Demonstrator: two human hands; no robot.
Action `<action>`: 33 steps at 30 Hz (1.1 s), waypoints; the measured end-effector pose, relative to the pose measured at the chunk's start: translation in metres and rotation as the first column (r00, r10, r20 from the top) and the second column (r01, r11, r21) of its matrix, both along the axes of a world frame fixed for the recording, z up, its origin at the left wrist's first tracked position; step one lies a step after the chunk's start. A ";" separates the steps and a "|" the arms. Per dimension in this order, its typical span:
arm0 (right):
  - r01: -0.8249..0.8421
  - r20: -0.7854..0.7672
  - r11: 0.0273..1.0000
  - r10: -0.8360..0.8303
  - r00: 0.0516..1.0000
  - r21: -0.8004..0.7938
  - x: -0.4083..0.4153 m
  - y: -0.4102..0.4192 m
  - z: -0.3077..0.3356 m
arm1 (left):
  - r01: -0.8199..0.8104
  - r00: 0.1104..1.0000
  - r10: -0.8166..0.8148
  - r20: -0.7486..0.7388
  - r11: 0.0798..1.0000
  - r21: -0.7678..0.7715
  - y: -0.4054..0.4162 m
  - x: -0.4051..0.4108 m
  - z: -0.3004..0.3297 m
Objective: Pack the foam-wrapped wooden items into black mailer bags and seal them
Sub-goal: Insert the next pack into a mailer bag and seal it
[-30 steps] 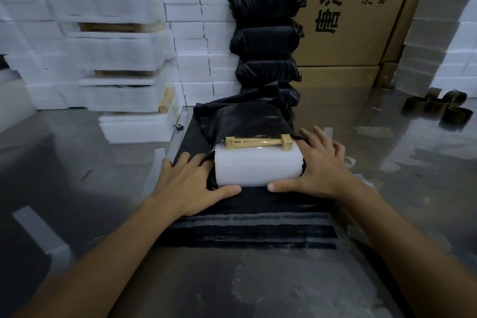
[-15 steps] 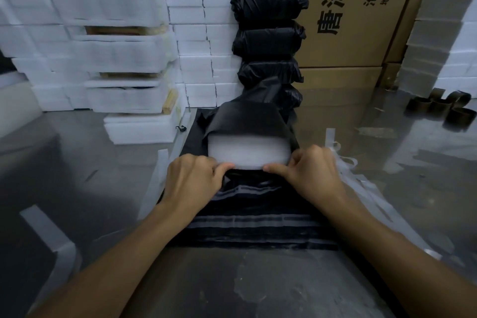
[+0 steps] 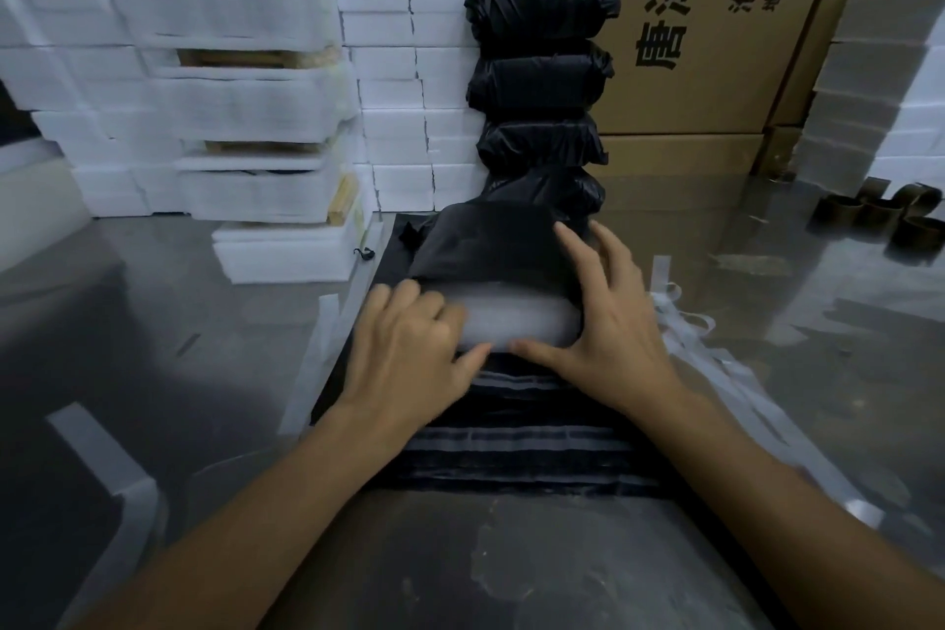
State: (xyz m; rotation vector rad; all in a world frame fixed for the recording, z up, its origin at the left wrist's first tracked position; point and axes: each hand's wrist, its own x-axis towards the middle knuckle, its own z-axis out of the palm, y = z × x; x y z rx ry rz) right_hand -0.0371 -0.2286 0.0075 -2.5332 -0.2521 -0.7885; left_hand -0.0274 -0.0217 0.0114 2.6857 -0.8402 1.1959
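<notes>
A white foam-wrapped item [image 3: 516,322] lies mostly inside a black mailer bag [image 3: 491,240]; only its near face shows at the bag's mouth. My left hand [image 3: 409,353] curls around the item's left end, thumb along the lower front. My right hand [image 3: 608,322] clasps the right end, fingers spread over the bag and thumb against the foam's front. Both are motion-blurred. The bag rests on a stack of flat black mailer bags [image 3: 511,445] with grey seal strips. Several packed black bags [image 3: 542,67] stand piled behind.
White foam-wrapped items [image 3: 245,118] are stacked at the back left on the shiny metal table [image 3: 511,568]. Cardboard boxes [image 3: 716,15] stand behind; empty tape cores [image 3: 879,215] lie at the right. Peeled white strips [image 3: 716,363] litter the table beside my right arm.
The foam item went from lying on top of the bags to sitting inside the black bag; its wooden top is now covered. My right hand opened from pinching the bag's mouth and moved over the bag.
</notes>
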 end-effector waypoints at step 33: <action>-0.058 -0.083 0.944 0.032 0.996 -0.324 0.048 0.032 0.047 | 0.071 0.997 -0.067 0.024 0.980 -0.186 -0.014 -0.011 0.030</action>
